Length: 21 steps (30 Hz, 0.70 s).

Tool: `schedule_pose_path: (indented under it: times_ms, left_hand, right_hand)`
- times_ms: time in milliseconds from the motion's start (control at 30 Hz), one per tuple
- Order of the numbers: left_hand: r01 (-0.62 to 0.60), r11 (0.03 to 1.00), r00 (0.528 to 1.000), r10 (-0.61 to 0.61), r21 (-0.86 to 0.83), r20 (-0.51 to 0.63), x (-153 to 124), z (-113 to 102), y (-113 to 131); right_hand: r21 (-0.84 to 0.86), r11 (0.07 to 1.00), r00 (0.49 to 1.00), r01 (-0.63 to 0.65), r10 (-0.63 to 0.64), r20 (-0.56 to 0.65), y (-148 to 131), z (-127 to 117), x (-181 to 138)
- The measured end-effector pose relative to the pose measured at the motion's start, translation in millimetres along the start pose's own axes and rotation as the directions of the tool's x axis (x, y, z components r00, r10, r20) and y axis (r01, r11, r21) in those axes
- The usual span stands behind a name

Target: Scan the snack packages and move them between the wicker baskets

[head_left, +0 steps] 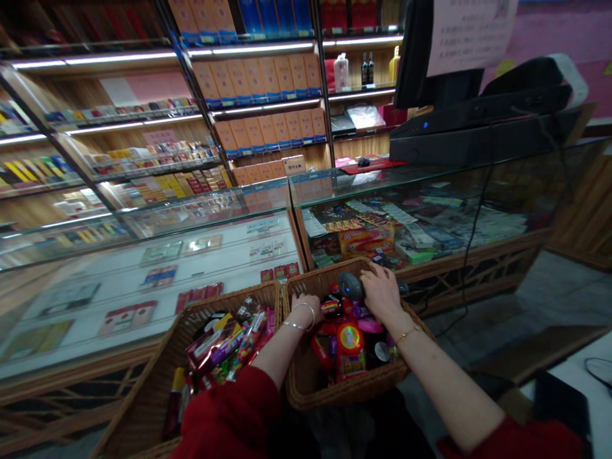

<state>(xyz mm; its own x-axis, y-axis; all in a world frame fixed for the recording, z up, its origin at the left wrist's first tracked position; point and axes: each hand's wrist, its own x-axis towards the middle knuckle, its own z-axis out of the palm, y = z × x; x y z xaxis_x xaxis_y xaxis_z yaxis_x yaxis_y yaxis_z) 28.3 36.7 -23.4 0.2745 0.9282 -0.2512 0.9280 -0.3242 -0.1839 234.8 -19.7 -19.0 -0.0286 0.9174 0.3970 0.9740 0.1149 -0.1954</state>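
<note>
My left hand (305,308) is curled on the inner rim of the right wicker basket (335,390), fingers closed, and I cannot make out what they hold. My right hand (380,292) reaches into the same basket, its fingers wrapped on a dark grey rounded object (350,285) at the far side. The basket holds small red, pink and orange packaged items, among them an orange-topped jar (350,344). Both wrists wear thin bracelets, and both sleeves are red.
A second wicker basket (157,376) of wrapped snacks (229,344) stands to the left. Behind both runs a glass display counter (201,210) with packs inside. Lit shelves of cartons (268,76) fill the back wall. A black till and monitor (478,121) sit on the counter's right.
</note>
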Motion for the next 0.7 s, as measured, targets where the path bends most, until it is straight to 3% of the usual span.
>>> schedule_pose_path:
  times_ms: [233,433,533,700]
  left_hand:
    - [-0.013,1.0,1.0,0.013,0.01,0.012,0,-7,-4]
    - [-0.068,0.995,0.979,0.081,0.076,-0.185,-12,-20,-7]
    - [-0.09,0.989,0.924,0.127,0.118,-0.36,-23,-26,-11]
    - [-0.077,0.994,0.774,0.106,0.073,-0.624,-45,-30,-21]
  right_hand:
    - [-0.017,1.0,1.0,-0.024,0.024,0.005,-2,-4,0]
    - [-0.01,1.0,1.0,-0.029,0.029,0.007,0,-1,1]
    - [0.003,1.0,0.999,-0.031,0.031,-0.016,1,1,1]
    - [0.019,0.999,0.998,-0.038,0.039,-0.055,0,6,-1]
